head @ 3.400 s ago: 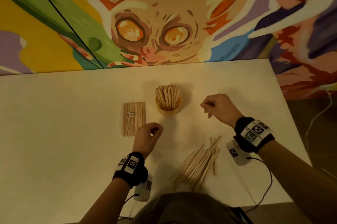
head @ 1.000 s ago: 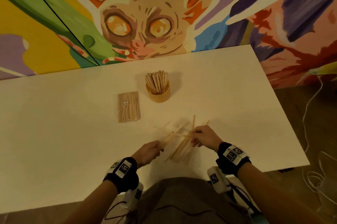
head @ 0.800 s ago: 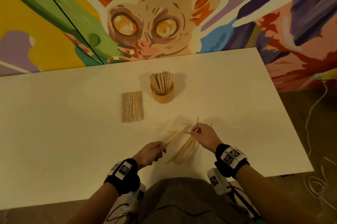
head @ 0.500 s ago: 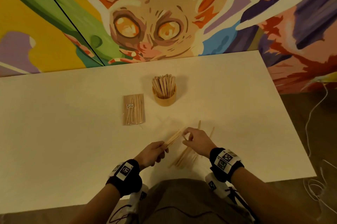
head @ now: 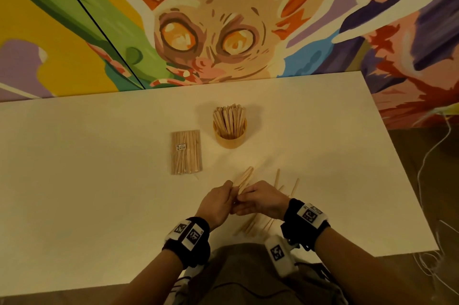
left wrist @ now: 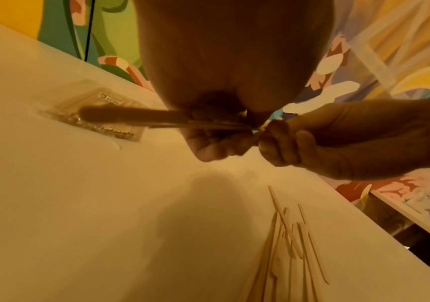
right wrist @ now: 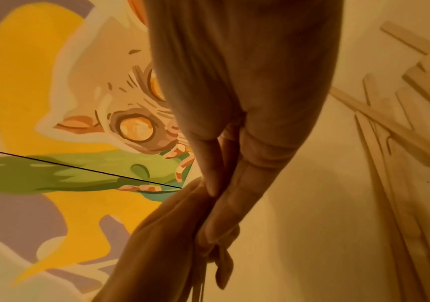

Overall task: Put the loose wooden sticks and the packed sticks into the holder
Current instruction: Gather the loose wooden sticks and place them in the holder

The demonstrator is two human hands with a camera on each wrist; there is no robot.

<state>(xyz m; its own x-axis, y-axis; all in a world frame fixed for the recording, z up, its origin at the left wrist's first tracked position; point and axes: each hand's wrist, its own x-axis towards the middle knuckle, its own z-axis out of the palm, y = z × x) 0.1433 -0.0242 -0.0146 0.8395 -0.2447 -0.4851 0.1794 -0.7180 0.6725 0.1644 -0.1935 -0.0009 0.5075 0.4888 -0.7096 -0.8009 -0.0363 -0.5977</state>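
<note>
My left hand [head: 231, 196] grips a small bundle of loose wooden sticks [head: 244, 178] that points away towards the holder. My right hand [head: 243, 201] meets it and pinches the near end of the same bundle [left wrist: 131, 115]. In the left wrist view both hands are above the table. More loose sticks [head: 285, 184] lie on the table under and to the right of my hands, also seen as a spread pile [left wrist: 291, 245] [right wrist: 402, 143]. The round wooden holder [head: 229, 139] stands farther back, full of upright sticks. The packed sticks [head: 186, 151] lie flat to its left.
The white table [head: 87, 193] ends at a painted wall [head: 223, 31] behind the holder. Its right edge [head: 407, 168] drops to the floor, where thin cables [head: 429, 160] lie. My lap is at the near edge.
My right hand has left the pile and moved left to join my left hand on the bundle. The bundle has been lifted off the table and now points at the holder.
</note>
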